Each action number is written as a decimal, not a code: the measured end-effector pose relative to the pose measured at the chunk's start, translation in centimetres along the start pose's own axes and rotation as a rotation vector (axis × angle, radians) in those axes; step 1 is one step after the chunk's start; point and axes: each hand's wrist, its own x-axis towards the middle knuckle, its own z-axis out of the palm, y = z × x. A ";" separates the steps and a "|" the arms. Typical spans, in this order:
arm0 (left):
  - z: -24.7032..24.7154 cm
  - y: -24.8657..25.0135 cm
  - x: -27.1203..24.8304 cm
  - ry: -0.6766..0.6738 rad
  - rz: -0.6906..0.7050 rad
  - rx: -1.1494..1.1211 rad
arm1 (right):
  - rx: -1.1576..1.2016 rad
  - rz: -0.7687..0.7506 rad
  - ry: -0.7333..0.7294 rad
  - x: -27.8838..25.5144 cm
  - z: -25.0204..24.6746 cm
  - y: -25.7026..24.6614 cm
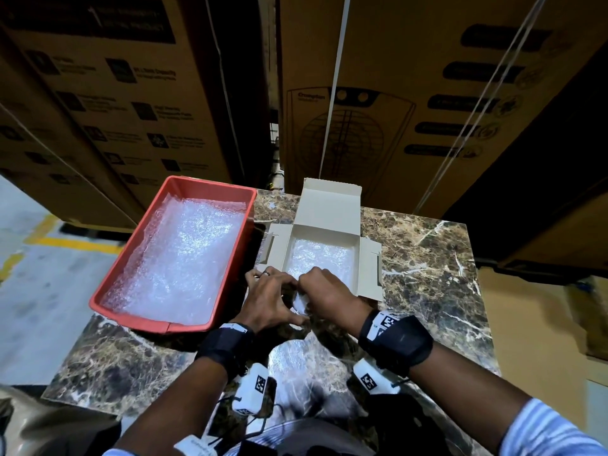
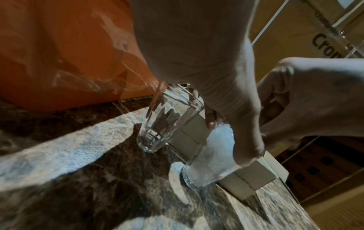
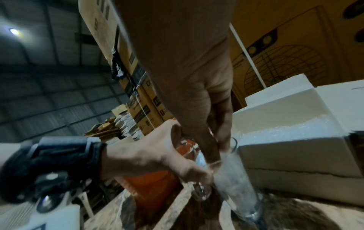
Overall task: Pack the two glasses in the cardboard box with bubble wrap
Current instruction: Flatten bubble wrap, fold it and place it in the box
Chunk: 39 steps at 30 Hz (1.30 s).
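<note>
Two clear glasses stand on the marble table just in front of the open white cardboard box (image 1: pixel 369 268), which has bubble wrap (image 1: pixel 318 261) on its floor. One glass (image 2: pixel 212 160) (image 3: pixel 236 186) is stuffed with bubble wrap. My left hand (image 1: pixel 269 297) (image 2: pixel 228 140) grips it by the side, thumb down its wall. My right hand (image 1: pixel 325 291) (image 3: pixel 218 144) has its fingertips in the mouth of that glass, pinching the wrap there. The other glass (image 2: pixel 165 123), ribbed and empty, stands right beside it under my left palm. In the head view both hands hide most of the glasses.
A red tray (image 1: pixel 130 245) lined with bubble wrap (image 1: pixel 177 251) sits at the table's left, close to my left hand. Big brown cartons (image 1: pixel 394 110) rise right behind the table (image 1: pixel 427 258). The box's lid and side flaps stand open.
</note>
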 end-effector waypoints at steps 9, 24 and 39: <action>-0.1 0.1 0.0 0.008 -0.011 -0.004 | -0.245 0.002 0.027 0.6 0.7 -1.0; -0.1 0.4 -0.2 -0.025 -0.062 -0.032 | 0.235 0.155 0.140 -0.2 2.2 1.0; -1.8 -0.9 -0.1 -0.048 -0.114 0.053 | -0.014 0.095 0.122 1.6 1.6 -3.4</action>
